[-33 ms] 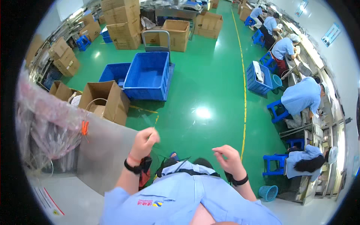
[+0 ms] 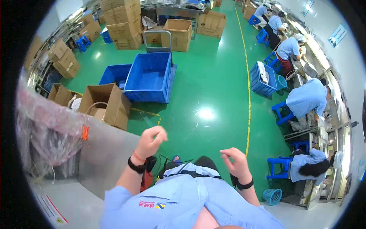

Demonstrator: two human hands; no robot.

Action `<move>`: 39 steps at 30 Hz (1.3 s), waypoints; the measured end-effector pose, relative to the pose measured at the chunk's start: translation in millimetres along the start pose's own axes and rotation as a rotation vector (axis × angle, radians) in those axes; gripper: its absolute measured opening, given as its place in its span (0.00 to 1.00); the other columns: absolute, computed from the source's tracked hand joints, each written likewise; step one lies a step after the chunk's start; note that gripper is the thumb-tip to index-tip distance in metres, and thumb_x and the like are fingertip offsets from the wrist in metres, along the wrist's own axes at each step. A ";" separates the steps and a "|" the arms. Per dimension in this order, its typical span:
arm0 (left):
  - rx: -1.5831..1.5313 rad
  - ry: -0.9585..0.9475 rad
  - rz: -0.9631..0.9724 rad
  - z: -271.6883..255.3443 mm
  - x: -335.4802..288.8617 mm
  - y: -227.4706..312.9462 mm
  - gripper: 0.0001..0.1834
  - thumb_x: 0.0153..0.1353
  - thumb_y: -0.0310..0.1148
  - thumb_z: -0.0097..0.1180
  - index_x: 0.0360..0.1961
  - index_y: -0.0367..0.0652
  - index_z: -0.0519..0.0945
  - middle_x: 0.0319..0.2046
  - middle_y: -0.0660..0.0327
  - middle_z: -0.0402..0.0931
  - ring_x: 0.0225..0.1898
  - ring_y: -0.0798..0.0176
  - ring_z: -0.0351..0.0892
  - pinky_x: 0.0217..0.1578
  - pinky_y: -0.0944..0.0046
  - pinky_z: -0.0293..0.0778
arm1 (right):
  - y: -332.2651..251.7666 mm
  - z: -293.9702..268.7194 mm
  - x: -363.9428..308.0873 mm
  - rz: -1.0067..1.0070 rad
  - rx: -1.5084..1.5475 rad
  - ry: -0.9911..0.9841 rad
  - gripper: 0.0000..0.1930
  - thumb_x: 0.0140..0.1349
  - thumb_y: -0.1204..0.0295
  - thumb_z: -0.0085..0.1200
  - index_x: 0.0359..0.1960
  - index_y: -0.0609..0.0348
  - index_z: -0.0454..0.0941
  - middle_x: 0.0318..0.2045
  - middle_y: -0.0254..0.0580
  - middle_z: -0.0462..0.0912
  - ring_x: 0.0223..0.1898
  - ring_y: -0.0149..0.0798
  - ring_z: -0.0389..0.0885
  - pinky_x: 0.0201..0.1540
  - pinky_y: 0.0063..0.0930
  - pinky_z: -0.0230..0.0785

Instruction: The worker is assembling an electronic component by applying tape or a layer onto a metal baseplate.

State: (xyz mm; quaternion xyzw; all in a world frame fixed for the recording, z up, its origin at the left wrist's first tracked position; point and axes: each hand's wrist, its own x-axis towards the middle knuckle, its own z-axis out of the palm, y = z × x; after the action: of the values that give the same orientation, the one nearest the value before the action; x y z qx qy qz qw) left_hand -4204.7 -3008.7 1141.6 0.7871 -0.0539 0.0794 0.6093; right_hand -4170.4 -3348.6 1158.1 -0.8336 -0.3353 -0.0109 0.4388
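wristbands (image 2: 136,166), black, are worn on both sides – left hand (image 2: 151,140) loosely curled, right hand (image 2: 237,163) half bent and pointing inward; whether either grips anything small, i cannot tell. they hang apart above green floor (image 2: 204,131), before a light-blue shirt (image 2: 183,194) – a blue crate (image 2: 146,96) sits well ahead.

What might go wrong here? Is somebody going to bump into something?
Maybe! The left hand is up near the grey panel, so it might knock the edge. The light-blue basket sits on the right, where someone might kick it over. And the trolley with the big blue bin stands out on the green floor, so a person not looking could walk into it.
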 end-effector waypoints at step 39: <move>0.055 0.412 -0.176 -321.6 1174.0 -363.6 0.08 0.67 0.25 0.44 0.34 0.34 0.75 0.29 0.61 0.75 0.33 0.69 0.74 0.39 0.69 0.70 | 557.1 -31.5 1245.4 -0.218 0.206 -0.187 0.06 0.59 0.74 0.55 0.37 0.59 0.82 0.26 0.41 0.81 0.29 0.44 0.78 0.33 0.35 0.72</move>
State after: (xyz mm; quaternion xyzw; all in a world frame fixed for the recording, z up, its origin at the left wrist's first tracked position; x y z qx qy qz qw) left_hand -3005.4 -2591.9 1098.5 0.7721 0.1428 0.1864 0.5906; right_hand -2879.9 -2904.9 1163.1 -0.7402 -0.4625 0.0537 0.4852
